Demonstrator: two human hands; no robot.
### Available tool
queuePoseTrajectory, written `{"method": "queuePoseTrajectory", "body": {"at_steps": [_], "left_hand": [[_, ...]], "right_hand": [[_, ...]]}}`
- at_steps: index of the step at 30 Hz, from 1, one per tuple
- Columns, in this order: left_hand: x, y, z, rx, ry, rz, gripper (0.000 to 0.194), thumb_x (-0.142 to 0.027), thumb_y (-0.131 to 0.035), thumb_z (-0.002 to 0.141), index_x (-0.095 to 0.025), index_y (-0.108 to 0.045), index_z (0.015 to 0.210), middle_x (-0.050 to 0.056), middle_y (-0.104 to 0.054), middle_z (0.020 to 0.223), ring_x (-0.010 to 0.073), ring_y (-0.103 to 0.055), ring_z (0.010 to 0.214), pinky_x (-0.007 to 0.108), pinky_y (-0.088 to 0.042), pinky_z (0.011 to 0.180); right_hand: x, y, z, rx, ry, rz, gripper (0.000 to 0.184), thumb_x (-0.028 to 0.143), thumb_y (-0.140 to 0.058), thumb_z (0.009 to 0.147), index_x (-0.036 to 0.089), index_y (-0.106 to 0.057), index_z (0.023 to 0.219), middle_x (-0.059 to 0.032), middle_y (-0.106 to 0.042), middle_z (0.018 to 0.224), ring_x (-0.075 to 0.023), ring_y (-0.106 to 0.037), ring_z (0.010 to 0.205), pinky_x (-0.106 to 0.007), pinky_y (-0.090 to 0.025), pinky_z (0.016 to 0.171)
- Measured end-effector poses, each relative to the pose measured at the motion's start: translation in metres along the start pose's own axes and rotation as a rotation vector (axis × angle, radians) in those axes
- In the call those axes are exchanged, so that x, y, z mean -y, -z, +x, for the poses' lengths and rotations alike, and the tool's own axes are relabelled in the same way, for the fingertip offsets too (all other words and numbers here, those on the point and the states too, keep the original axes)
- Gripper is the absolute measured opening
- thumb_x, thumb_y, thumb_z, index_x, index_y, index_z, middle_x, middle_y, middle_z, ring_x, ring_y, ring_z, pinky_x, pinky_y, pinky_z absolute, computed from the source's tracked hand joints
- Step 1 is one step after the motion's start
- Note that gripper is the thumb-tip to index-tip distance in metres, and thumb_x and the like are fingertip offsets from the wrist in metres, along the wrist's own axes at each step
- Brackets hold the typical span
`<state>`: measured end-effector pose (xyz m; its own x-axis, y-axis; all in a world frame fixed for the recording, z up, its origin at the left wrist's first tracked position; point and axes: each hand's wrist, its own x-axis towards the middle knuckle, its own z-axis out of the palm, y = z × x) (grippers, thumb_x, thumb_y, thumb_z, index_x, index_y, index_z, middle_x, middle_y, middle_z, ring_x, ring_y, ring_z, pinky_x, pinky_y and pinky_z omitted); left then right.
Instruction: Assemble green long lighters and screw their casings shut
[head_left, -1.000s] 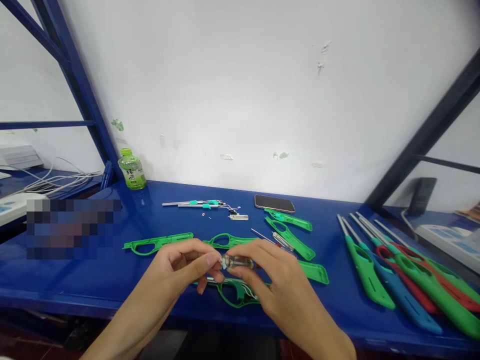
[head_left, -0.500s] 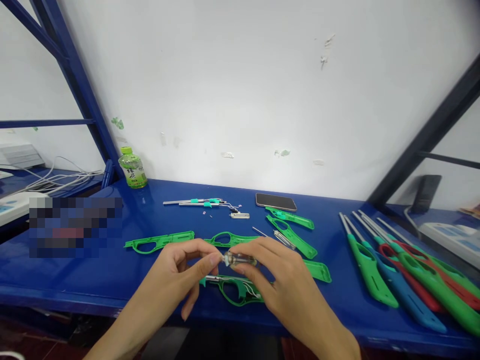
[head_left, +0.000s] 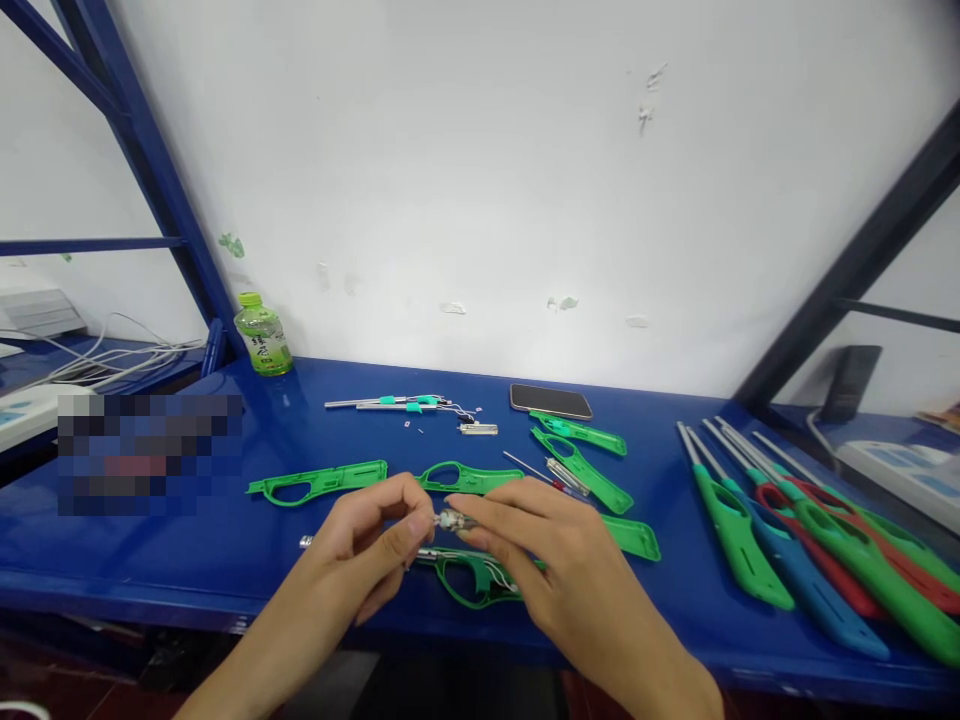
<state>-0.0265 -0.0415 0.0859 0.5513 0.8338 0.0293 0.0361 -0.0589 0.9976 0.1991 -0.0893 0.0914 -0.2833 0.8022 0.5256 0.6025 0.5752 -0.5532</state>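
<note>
My right hand [head_left: 551, 545] holds a small clear lighter fuel tank [head_left: 455, 519] between thumb and fingers, covering most of it. The tank's valve end points left. There my left hand [head_left: 382, 545] pinches at the tip with thumb and index finger; the exact piece between them is too small to see. Under both hands lies an open green lighter half-shell [head_left: 472, 585] with a trigger, white wires and a metal tube, partly hidden. Just beyond them are two more green half-shells [head_left: 322, 483], one on the left and one in the middle [head_left: 469, 480].
Metal lighter tubes with wires [head_left: 390, 403], a loose fuel tank [head_left: 478, 429] and a phone [head_left: 551, 401] lie farther back. A screwdriver [head_left: 534, 467] rests by green shells [head_left: 585, 475]. Several whole lighters [head_left: 802, 550] are at right, a bottle [head_left: 262, 335] at back left.
My right fingers have slid left along the fuel tank and now cover more of it. My left hand has shifted slightly, its fingers curled in closer.
</note>
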Motion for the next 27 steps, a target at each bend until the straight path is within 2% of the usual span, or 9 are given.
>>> {"method": "queuePoseTrajectory", "body": {"at_steps": [6, 14, 20, 27], "left_hand": [[-0.0041, -0.0007, -0.0004, -0.037, -0.032, 0.085, 0.046, -0.061, -0.063, 0.103, -0.02, -0.057, 0.083, -0.008, -0.035, 0.067, 0.0059, -0.027, 0.052, 0.021, -0.019, 0.047], [-0.002, 0.004, 0.0005, -0.008, -0.025, 0.09, 0.045, -0.059, -0.066, 0.102, -0.02, -0.058, 0.083, -0.01, -0.039, 0.059, 0.0042, -0.035, 0.044, 0.021, -0.02, 0.046], [-0.007, 0.0016, 0.0009, -0.006, -0.001, 0.111, 0.051, -0.065, -0.069, 0.097, -0.019, -0.056, 0.079, -0.01, -0.041, 0.061, 0.0037, -0.035, 0.044, 0.02, -0.022, 0.045], [-0.0067, 0.0007, -0.0003, 0.014, 0.017, 0.113, 0.053, -0.067, -0.068, 0.096, -0.019, -0.056, 0.079, -0.01, -0.039, 0.059, 0.0031, -0.031, 0.043, 0.019, -0.021, 0.043]], "right_hand": [[-0.0011, -0.0017, -0.0005, 0.048, 0.011, -0.025, 0.035, 0.023, -0.057, 0.112, 0.032, -0.073, 0.142, -0.0018, -0.077, 0.105, -0.0205, -0.069, 0.089, -0.035, -0.054, 0.077], [0.0003, -0.0066, -0.0012, 0.063, 0.08, -0.157, 0.041, 0.006, -0.054, 0.107, 0.017, -0.072, 0.143, -0.0078, -0.08, 0.106, -0.0249, -0.069, 0.088, -0.038, -0.057, 0.077], [0.0027, -0.006, -0.0019, 0.098, 0.039, -0.137, 0.042, 0.004, -0.053, 0.106, 0.018, -0.075, 0.139, -0.0064, -0.082, 0.104, -0.0248, -0.069, 0.085, -0.038, -0.057, 0.077], [0.0062, -0.0063, -0.0035, 0.154, -0.017, -0.135, 0.044, 0.003, -0.052, 0.105, 0.021, -0.075, 0.138, -0.0063, -0.082, 0.104, -0.0259, -0.073, 0.091, -0.037, -0.059, 0.08]]}}
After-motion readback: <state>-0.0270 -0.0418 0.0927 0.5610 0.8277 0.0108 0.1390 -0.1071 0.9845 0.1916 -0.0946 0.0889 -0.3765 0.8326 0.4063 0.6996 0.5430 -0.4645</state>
